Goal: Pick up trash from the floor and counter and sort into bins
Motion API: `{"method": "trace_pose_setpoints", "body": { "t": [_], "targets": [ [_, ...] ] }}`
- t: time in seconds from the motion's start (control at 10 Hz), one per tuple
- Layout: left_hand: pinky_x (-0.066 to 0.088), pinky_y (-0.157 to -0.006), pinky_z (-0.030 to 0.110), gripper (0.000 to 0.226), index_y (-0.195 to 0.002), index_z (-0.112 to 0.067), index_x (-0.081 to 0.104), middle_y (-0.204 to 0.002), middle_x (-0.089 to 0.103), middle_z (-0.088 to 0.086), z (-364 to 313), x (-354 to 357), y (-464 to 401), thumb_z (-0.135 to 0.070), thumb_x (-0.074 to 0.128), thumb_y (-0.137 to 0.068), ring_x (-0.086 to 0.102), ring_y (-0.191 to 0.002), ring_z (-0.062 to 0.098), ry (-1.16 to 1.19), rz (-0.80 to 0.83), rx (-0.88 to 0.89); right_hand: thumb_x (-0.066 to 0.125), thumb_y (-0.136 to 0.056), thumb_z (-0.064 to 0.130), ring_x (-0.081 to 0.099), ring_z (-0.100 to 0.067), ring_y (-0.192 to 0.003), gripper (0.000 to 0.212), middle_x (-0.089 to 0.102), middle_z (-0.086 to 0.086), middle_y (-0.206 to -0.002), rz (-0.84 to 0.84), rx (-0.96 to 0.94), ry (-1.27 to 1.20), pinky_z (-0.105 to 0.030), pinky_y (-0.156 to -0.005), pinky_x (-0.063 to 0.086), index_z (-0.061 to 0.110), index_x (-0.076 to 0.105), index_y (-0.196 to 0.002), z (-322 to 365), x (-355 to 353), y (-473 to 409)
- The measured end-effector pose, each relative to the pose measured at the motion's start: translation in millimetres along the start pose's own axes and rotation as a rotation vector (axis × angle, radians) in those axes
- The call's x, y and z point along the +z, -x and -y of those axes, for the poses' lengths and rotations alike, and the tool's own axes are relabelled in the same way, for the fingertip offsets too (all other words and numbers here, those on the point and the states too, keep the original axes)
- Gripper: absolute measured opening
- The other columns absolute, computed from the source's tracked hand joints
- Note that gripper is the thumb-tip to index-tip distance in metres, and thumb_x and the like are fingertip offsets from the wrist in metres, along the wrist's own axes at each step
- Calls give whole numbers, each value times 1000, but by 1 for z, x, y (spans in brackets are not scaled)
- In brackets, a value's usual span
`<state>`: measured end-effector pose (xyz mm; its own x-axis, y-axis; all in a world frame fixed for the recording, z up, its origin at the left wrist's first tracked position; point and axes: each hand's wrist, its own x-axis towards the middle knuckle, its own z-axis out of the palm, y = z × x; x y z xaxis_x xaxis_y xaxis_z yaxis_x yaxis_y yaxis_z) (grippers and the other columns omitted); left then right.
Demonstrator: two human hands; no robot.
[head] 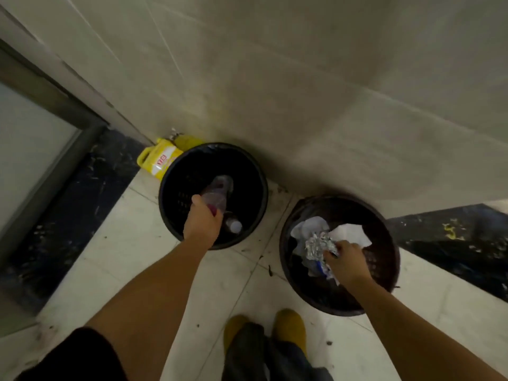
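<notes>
Two bins (255, 166) (384, 224), yellow jug (155, 160) behind.

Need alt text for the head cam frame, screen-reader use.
Seen from above, a person's left hand holds a clear plastic bottle over a black bin, while the right hand holds crumpled foil over a second bin containing white paper. A yellow jug stands by the wall.

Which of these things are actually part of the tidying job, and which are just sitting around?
Part of the job:
- left hand holding a clear plastic bottle over the left bin
- right hand holding crumpled foil over the right bin, which holds white paper

Just lying about:
- yellow jug by the wall, behind the left bin
</notes>
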<state>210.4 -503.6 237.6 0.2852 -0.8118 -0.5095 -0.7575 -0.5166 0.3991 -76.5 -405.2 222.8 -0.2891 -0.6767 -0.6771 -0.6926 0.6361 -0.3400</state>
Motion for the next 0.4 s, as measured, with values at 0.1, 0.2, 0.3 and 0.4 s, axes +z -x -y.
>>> {"method": "trace_pose_setpoints", "body": {
  "t": [0.1, 0.2, 0.3, 0.4],
  "targets": [
    [50, -87, 52, 44, -119, -2, 38, -117, 59, 28, 25, 46, -57, -26, 60, -89, 59, -107, 45, -66, 32, 65, 52, -93, 18, 57, -36, -95, 27, 57, -24, -111, -1, 40, 36, -26, -73, 52, -3, 58, -111, -14, 47, -50],
    [46, -99, 51, 56, -132, 3, 36, -130, 53, 29, 45, 82, -100, -24, 60, -90, 52, -119, 45, -131, 62, 69, 44, -96, 17, 48, -35, -118, 34, 51, -18, -130, 109, 44, 181, -36, -95, 40, 4, 54, -126, -34, 81, -86],
    [41, -101, 49, 60, -135, 2, 32, -133, 49, 30, 56, 102, -116, -27, 59, -91, 49, -122, 45, -159, 93, 17, 50, -93, 17, 51, -36, -115, 34, 52, -21, -130, 116, 97, 130, -36, -96, 41, 2, 55, -123, -49, 101, -104],
    [40, -106, 49, 68, -136, 1, 31, -136, 46, 30, 63, 100, -116, -31, 64, -87, 45, -126, 45, -128, 119, -21, 60, -88, 16, 46, -39, -122, 51, 44, -23, -136, 65, 169, -45, -39, -100, 42, 5, 42, -135, -55, 98, -97]
  ]
}}
